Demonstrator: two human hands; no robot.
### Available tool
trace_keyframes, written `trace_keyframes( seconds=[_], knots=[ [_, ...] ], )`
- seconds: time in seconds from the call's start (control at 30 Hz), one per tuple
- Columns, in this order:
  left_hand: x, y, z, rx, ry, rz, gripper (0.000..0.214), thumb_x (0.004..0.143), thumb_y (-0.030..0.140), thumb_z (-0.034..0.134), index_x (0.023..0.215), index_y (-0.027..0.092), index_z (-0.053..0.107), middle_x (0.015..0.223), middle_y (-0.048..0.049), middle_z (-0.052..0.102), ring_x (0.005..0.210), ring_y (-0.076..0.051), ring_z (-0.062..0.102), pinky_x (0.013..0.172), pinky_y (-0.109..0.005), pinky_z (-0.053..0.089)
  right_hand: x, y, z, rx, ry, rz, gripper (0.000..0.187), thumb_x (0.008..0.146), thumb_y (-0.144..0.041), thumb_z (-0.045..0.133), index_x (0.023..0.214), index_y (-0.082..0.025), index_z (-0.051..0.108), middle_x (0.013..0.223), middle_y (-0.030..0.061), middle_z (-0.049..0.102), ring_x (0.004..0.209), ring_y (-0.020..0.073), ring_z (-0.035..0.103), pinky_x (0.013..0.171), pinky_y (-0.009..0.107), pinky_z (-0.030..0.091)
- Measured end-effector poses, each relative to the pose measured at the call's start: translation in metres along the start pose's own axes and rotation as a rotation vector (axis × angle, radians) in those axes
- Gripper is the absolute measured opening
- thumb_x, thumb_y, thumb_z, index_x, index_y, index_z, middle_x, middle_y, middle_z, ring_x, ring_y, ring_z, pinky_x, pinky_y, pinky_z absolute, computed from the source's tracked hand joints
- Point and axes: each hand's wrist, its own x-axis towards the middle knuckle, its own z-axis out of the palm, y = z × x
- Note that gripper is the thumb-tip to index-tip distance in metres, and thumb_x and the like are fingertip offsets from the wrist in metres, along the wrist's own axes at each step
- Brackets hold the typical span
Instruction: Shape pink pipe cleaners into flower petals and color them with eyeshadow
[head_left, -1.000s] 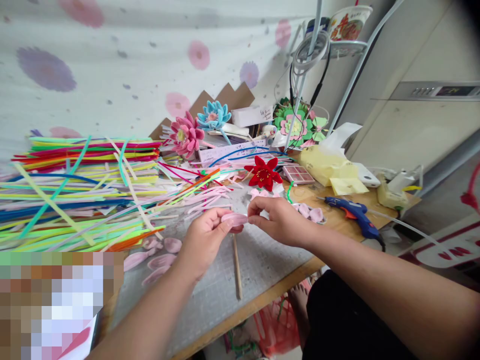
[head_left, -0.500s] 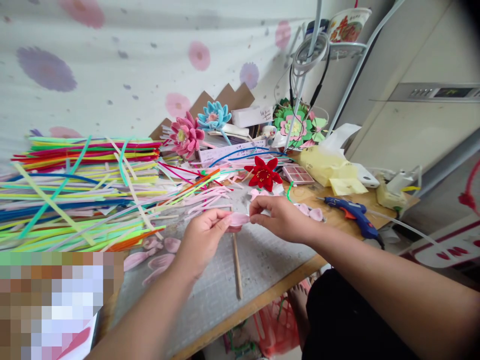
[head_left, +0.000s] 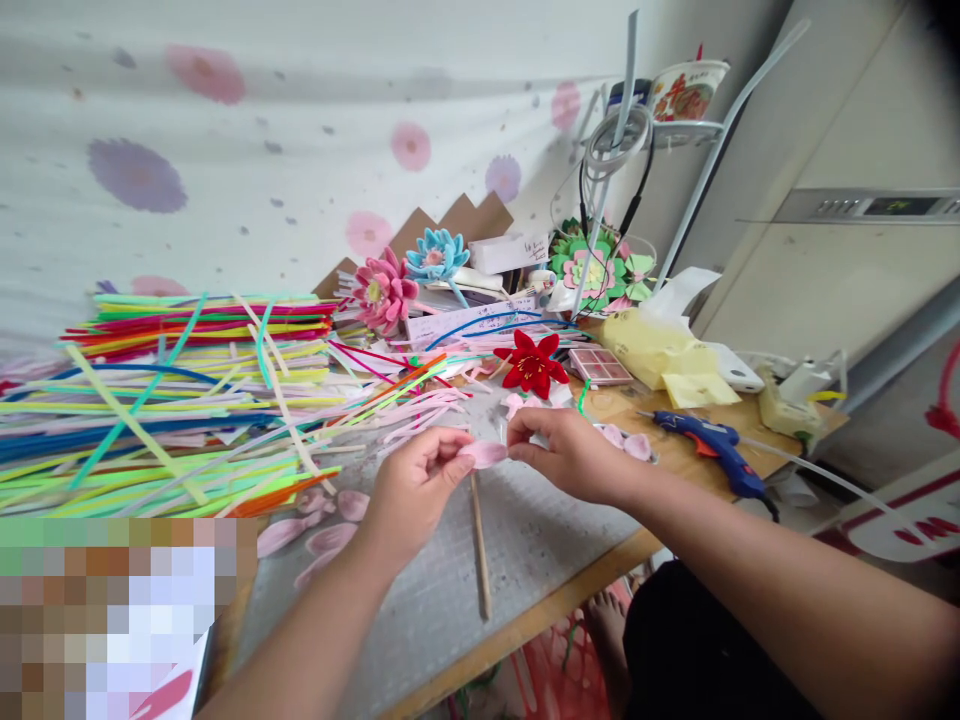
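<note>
Between my two hands is a pale pink fuzzy petal, held up over the grey cutting mat. My left hand pinches its left end between thumb and forefinger. At its right tip are the closed fingertips of my right hand. Below the petal a thin wooden stick lies on the mat. More pink petals rest left of my left wrist. Just beyond my right hand lies a red flower with pointed petals.
Bundles of coloured pipe cleaners cover the left side. A blue glue gun lies to the right, by a yellow tissue pack. Pink and blue fuzzy flowers stand at the back. The table's wooden edge runs in front.
The whole view has shifted slightly, so things sit a little lower and further right. Both hands stay at the petal, which now shows its broad face more.
</note>
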Motion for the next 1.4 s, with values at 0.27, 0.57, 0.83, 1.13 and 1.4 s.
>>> trace_keyframes(
  seconds=[0.27,0.57,0.83,1.13,1.4],
  knots=[
    [-0.001,0.0,0.002,-0.092,0.131,0.003,0.01,0.072,0.025,0.068,0.079,0.018,0.067,0.072,-0.001,0.071,0.068,-0.015,0.065,0.067,-0.025,0.049,-0.001,-0.005,-0.004,0.099,0.047,0.02,0.005,0.077,-0.013,0.057,0.073,-0.016,0.058,0.07,-0.0016,0.06,0.066,0.0107,0.053,0.062,0.022,0.039],
    [0.001,0.003,-0.003,-0.12,0.116,-0.047,0.011,0.071,0.026,0.068,0.076,0.017,0.065,0.068,-0.0013,0.071,0.068,-0.016,0.065,0.069,-0.026,0.049,0.002,-0.007,-0.003,0.17,0.037,0.055,0.005,0.076,-0.013,0.058,0.072,-0.015,0.057,0.069,-0.0019,0.059,0.066,0.0103,0.053,0.062,0.021,0.04],
    [-0.002,0.008,0.003,-0.058,-0.155,-0.114,0.023,0.081,0.037,0.058,0.087,0.016,0.063,0.077,-0.0034,0.068,0.074,-0.017,0.063,0.071,-0.028,0.046,0.0,-0.008,0.005,-0.052,0.024,-0.219,0.006,0.08,-0.011,0.058,0.075,-0.015,0.059,0.073,0.0007,0.062,0.067,0.0109,0.054,0.063,0.021,0.039],
    [-0.004,-0.002,0.004,0.163,-0.147,-0.02,0.014,0.081,0.027,0.054,0.073,0.018,0.059,0.063,0.0019,0.06,0.063,-0.014,0.056,0.062,-0.026,0.041,0.004,-0.012,0.016,0.068,0.016,-0.163,0.005,0.076,-0.011,0.058,0.073,-0.014,0.061,0.072,0.0018,0.062,0.068,0.0122,0.054,0.065,0.024,0.039],
    [-0.004,0.001,0.002,0.15,-0.118,0.001,0.013,0.079,0.027,0.056,0.071,0.018,0.061,0.062,0.0018,0.06,0.062,-0.013,0.054,0.061,-0.025,0.038,0.005,-0.007,0.026,0.611,-0.074,0.131,0.008,0.075,-0.02,0.059,0.073,-0.014,0.055,0.066,0.0004,0.057,0.063,0.0115,0.054,0.06,0.025,0.042]
  ],
)
